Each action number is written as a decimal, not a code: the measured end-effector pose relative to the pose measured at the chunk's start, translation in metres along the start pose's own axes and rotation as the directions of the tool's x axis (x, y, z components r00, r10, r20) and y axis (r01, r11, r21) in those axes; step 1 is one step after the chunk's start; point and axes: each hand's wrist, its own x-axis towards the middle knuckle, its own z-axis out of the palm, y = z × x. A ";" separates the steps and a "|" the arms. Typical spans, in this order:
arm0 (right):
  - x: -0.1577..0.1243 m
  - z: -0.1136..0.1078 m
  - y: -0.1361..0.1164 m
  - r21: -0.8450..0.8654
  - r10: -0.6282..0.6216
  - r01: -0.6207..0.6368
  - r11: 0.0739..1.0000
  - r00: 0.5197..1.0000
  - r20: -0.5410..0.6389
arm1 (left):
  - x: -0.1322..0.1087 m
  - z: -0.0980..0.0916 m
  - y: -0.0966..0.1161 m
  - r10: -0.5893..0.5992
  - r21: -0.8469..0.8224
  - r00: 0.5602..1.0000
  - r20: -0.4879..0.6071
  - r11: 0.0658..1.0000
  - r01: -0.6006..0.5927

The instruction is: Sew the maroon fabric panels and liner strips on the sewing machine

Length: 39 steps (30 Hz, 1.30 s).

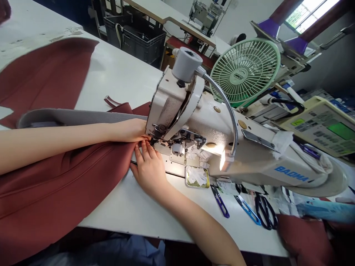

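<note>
A large dark red leather-like piece with stitched seams runs from the left up to the needle area of a sewing machine. My left hand is closed on its upper edge beside the machine head, fingertips partly hidden. From below, my right hand lies with fingers stretched out and slightly apart, fingertips touching the red material close to the presser foot. Behind my left forearm a grey-backed strip of the material curves along the table. The needle itself is hard to make out.
Another red panel lies on the white table. Near the machine base are a small tin with white scraps, purple snips, blue snips and black scissors. A green fan and control panel stand behind.
</note>
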 end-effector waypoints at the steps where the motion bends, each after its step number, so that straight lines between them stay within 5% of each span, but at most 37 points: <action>1: -0.001 -0.002 0.001 0.008 -0.002 0.002 1.000 1.000 0.001 | 0.001 -0.003 0.001 0.010 -0.003 1.000 0.008 1.000 -0.010; 6: -0.023 -0.030 0.022 0.096 -0.032 0.029 0.995 0.999 0.039 | 0.000 -0.011 0.003 0.038 -0.019 0.999 0.018 0.999 -0.038; 10: -0.054 -0.053 0.064 -0.099 0.256 -0.258 0.961 0.966 -0.032 | -0.001 -0.007 -0.002 0.030 -0.060 0.998 0.047 0.998 -0.027; 14: -0.071 -0.050 0.101 -0.270 0.431 -0.458 0.847 0.889 -0.156 | 0.000 -0.005 -0.005 0.043 -0.112 0.998 0.049 0.993 -0.037; 19: -0.071 -0.040 0.118 -0.298 0.430 -0.463 0.835 0.886 -0.174 | -0.020 -0.018 0.015 0.085 -0.181 0.995 0.055 0.981 -0.074; 23: -0.070 -0.047 0.102 -0.287 0.365 -0.412 0.865 0.908 -0.203 | -0.060 -0.028 0.052 0.081 -0.199 0.995 0.061 0.978 -0.067; 27: -0.059 -0.045 0.056 -0.245 0.225 -0.245 0.938 0.968 -0.109 | -0.085 -0.030 0.081 0.029 -0.159 0.999 0.034 0.987 -0.023; 32: -0.026 -0.031 0.012 -0.226 0.070 -0.053 0.973 0.995 0.067 | -0.076 -0.034 0.084 0.019 -0.083 0.996 0.082 0.996 -0.012; 35: -0.015 -0.027 0.010 -0.196 0.048 -0.025 0.980 0.992 0.114 | -0.068 -0.034 0.081 0.006 -0.025 0.988 0.152 1.000 -0.002; 39: -0.015 -0.022 0.021 -0.130 0.070 -0.065 0.989 0.997 0.035 | -0.070 -0.024 0.083 -0.016 -0.003 0.998 0.053 1.000 0.016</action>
